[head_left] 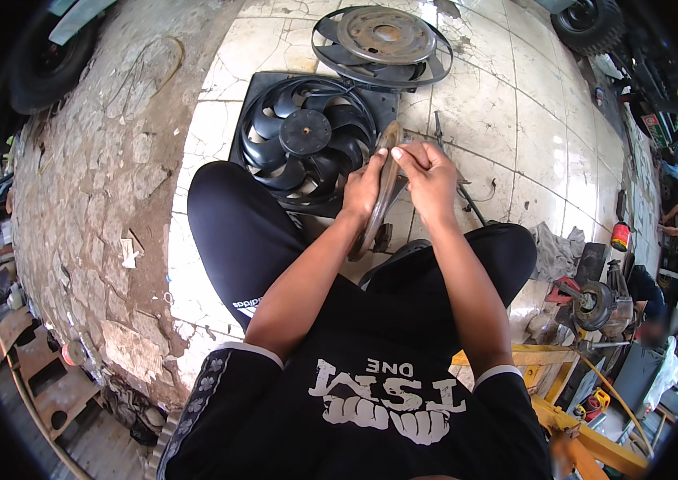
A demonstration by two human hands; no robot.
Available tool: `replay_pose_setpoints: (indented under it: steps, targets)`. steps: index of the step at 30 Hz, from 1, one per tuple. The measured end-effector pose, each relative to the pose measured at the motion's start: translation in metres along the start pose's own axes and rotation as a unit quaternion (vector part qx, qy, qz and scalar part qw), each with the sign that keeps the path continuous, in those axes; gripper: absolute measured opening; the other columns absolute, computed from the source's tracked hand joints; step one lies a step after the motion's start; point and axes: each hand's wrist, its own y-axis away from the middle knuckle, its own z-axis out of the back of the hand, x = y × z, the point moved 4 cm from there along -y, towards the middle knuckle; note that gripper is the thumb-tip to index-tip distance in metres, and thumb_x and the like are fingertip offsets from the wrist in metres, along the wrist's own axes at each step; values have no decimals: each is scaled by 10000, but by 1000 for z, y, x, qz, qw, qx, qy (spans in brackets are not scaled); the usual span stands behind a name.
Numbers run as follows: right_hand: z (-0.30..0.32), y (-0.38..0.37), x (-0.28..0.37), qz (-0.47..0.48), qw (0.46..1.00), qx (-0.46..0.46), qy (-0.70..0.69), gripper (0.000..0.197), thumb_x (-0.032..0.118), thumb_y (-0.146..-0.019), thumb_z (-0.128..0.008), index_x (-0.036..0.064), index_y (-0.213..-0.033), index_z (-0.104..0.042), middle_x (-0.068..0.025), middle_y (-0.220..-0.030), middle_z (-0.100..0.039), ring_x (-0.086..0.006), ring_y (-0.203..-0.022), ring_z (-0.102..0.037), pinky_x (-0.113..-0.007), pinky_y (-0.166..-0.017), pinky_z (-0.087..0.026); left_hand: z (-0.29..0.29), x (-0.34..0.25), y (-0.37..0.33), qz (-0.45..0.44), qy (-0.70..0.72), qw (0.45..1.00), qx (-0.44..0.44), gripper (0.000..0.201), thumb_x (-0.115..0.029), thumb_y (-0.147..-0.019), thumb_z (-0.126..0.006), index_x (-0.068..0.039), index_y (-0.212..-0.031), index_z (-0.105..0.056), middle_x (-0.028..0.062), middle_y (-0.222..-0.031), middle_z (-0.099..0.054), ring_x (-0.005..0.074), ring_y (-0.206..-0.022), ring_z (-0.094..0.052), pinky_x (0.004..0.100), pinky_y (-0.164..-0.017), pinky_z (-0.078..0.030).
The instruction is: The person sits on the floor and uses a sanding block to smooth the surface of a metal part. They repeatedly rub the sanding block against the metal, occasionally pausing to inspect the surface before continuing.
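Between my knees a worn, brownish round metal disc (388, 180) stands nearly on edge, tilted slightly, so I see mostly its rim. My left hand (364, 186) grips it from the left, thumb on top of the rim. On the right side, my right hand (432, 181) has its fingers closed at the disc's upper part. Whether something small is pinched there is hidden. Just ahead and left lies a black radiator fan (304, 132) in its square shroud. Beyond it, a rusty wheel-like disc (387, 34) rests on another black fan ring (325, 60).
Cracked white tiles (539, 128) make up the floor, with rough stone paving (107, 160) to the left. A grey rag (556, 250), a red can (620, 236) and a yellow frame (551, 376) are on the right. Tyres (589, 26) stand at the far edges.
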Motion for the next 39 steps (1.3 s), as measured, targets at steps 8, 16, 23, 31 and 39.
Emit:
replay_pose_setpoints:
  steps: [8, 16, 23, 31, 39]
  targets:
    - [-4, -8, -13, 31, 999, -15, 20, 221, 218, -964, -844, 35, -929, -726, 26, -696, -609, -52, -544, -508, -259, -494, -407, 4, -7, 6, -10, -30, 1000, 2, 871, -738, -952, -548, 49, -1250, -771, 252, -1133, -776, 310, -1068, -722, 409, -986, -517]
    - [-1, 13, -15, 54, 998, 5, 9, 201, 191, -973, -832, 35, -909, -721, 47, -703, -603, -36, -553, -492, -250, -491, -390, 7, -4, 12, -31, -61, 998, 0, 857, -724, -967, -535, 55, -1230, -775, 240, -1120, -779, 304, -1056, -715, 396, -983, -514]
    - [-4, 19, -5, -73, 994, 32, -69, 383, 237, -957, -840, 14, -802, -571, -26, -719, -653, -97, -626, -558, -326, -602, -473, 8, 0, 14, -32, -52, 998, 10, 859, -717, -978, -531, 54, -1288, -751, 258, -1163, -777, 302, -1120, -713, 393, -1024, -506]
    - [-3, 0, -2, 29, 1000, -7, 3, 402, 253, -932, -859, 17, -807, -559, -100, -704, -644, -174, -631, -548, -347, -640, -488, 7, 4, 16, -20, -55, 998, 14, 861, -726, -987, -510, 47, -1271, -759, 235, -1143, -774, 283, -1095, -705, 390, -1009, -509]
    - [-4, -14, 9, 227, 966, -90, 82, 288, 183, -962, -836, 22, -836, -634, -30, -776, -660, -84, -597, -523, -306, -507, -412, 9, -9, 28, -41, -39, 998, 14, 800, -688, -996, -556, 68, -1128, -782, 141, -809, -729, 212, -717, -665, 371, -666, -535]
